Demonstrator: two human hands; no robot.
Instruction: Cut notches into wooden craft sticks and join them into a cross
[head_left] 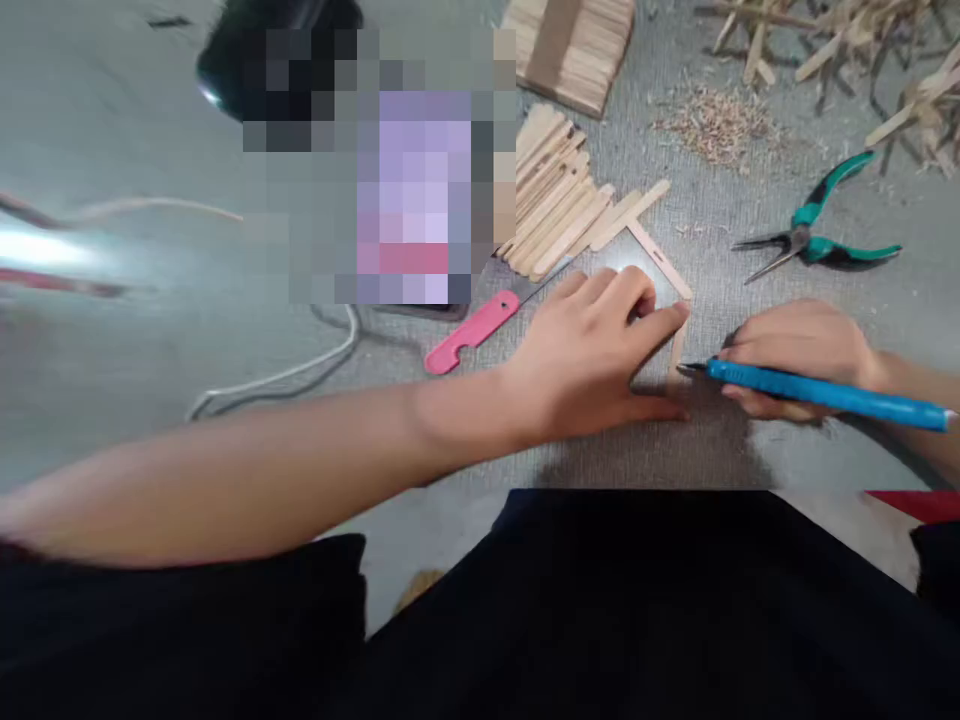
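Note:
My right hand (799,355) grips a blue pen (825,393), its dark tip touching a wooden craft stick (676,348) on the table. Spread over that same stick, my left hand (592,350) holds it down with the index fingertip at its upper end and the thumb near its lower end; the other fingers are curled. Just beyond the index finger lies another craft stick (658,260) with a small dark mark, meeting a slanted stick (651,200) at its top. A pink-handled knife (472,332) rests left of my left hand, its blade pointing toward the loose sticks.
Loose craft sticks (559,195) lie in a row below a banded bundle of sticks (574,50). Green-handled pliers (802,235) lie open at right, near wood shavings (724,125) and crossed-stick pieces (847,40). A white cable (292,375) and a dark object (277,50) are at left.

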